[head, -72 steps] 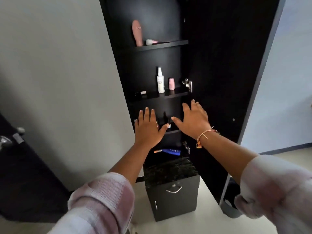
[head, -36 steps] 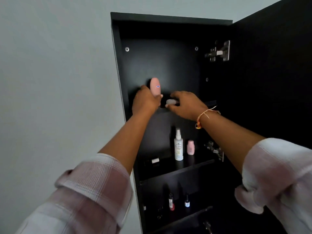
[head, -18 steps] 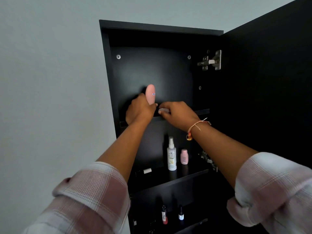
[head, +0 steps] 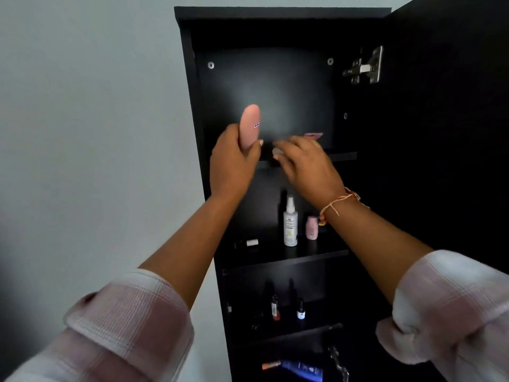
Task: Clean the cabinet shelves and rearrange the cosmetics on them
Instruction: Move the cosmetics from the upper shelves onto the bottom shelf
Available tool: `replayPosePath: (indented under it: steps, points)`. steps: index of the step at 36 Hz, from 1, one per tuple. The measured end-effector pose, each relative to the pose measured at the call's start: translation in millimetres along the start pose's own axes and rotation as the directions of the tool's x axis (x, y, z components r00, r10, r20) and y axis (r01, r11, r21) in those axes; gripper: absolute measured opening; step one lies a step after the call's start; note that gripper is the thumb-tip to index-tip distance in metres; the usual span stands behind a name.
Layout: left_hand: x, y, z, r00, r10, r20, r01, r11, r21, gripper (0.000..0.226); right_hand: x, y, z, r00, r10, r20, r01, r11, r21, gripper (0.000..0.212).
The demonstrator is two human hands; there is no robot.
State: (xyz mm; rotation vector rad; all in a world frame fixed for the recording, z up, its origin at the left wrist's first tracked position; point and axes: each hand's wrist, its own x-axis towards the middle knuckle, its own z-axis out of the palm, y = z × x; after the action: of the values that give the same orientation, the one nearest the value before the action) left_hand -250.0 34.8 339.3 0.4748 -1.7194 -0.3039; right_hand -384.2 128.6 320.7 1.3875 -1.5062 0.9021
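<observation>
A tall black cabinet (head: 192, 106) stands open with several shelves. My left hand (head: 231, 166) grips a pink rounded bottle (head: 249, 125), held upright just above the top shelf (head: 344, 155). My right hand (head: 305, 164) is over the same shelf and pinches a small whitish item (head: 277, 152); a pink tip (head: 314, 135) shows behind its fingers. On the second shelf stand a white spray bottle (head: 290, 224) and a small pink bottle (head: 311, 228), with a small dark tube (head: 246, 243) lying at the left. Two small dark bottles (head: 287, 308) stand on the third shelf.
The cabinet door (head: 446, 133) hangs open on the right, with metal hinges (head: 365, 66) on its inner side. A blue tube (head: 300, 369) lies on the lowest visible shelf. A plain pale wall (head: 91, 133) fills the left.
Both hands rose from the lower shelves to the top shelf. My left hand took the pink bottle and has lifted it off the shelf; my right hand took hold of the whitish item.
</observation>
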Motion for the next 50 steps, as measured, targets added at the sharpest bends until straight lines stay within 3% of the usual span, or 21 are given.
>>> replayPosePath:
  steps: [5,10,17,20,24,30,32,34,40,46,50]
  points:
    - [-29.7,8.1,-16.2,0.997,-0.079,-0.012,0.079,0.996,-0.049,0.030,-20.6,-27.1,-15.4,0.995,0.076,-0.069,-0.062,0.979,0.192,0.044]
    - [-82.3,21.6,-38.1,0.978,-0.210,0.007,0.210,0.973,-0.092,0.034,-53.5,-63.0,-36.8,0.972,0.135,-0.192,-0.072,0.949,0.306,0.032]
    - [-194.2,6.7,-51.7,0.905,-0.410,0.114,0.423,0.895,-0.140,0.035,-137.0,-92.1,-39.6,0.918,0.383,-0.100,-0.306,0.847,0.435,0.032]
    - [-251.9,-17.4,-49.9,0.830,-0.519,0.206,0.546,0.831,-0.104,0.032,-191.6,-94.5,-28.6,0.826,0.561,0.046,-0.503,0.698,0.510,0.038]
    - [-329.6,-56.4,-41.5,0.655,-0.689,0.310,0.720,0.694,0.022,0.036,-277.5,-94.7,-10.0,0.640,0.717,0.275,-0.736,0.470,0.486,0.041]
    - [-436.8,-119.7,-24.4,0.395,-0.845,0.360,0.830,0.497,0.254,0.036,-411.6,-87.8,26.8,0.275,0.776,0.567,-0.960,0.193,0.201,0.032]
    - [-467.1,-137.6,-16.0,0.327,-0.872,0.364,0.831,0.449,0.328,0.035,-449.5,-84.4,39.8,0.147,0.781,0.606,-0.988,0.148,0.049,0.030]
    - [-489.0,-150.1,-9.3,0.290,-0.884,0.366,0.819,0.427,0.384,0.030,-481.7,-80.2,54.7,0.065,0.778,0.626,-0.988,0.138,-0.069,0.026]
    - [-532.1,-194.6,21.7,0.270,-0.873,0.407,0.754,0.455,0.475,0.032,-555.6,-65.8,108.4,-0.105,0.683,0.723,-0.964,0.110,-0.244,0.023]
    - [-560.1,-244.4,54.9,0.229,-0.886,0.404,0.748,0.426,0.509,0.038,-590.8,-58.4,167.6,-0.109,0.599,0.793,-0.948,0.177,-0.264,0.025]
    - [-574.7,-268.0,68.5,0.205,-0.895,0.397,0.777,0.395,0.490,0.039,-601.6,-61.6,199.3,-0.142,0.551,0.822,-0.946,0.168,-0.276,0.023]
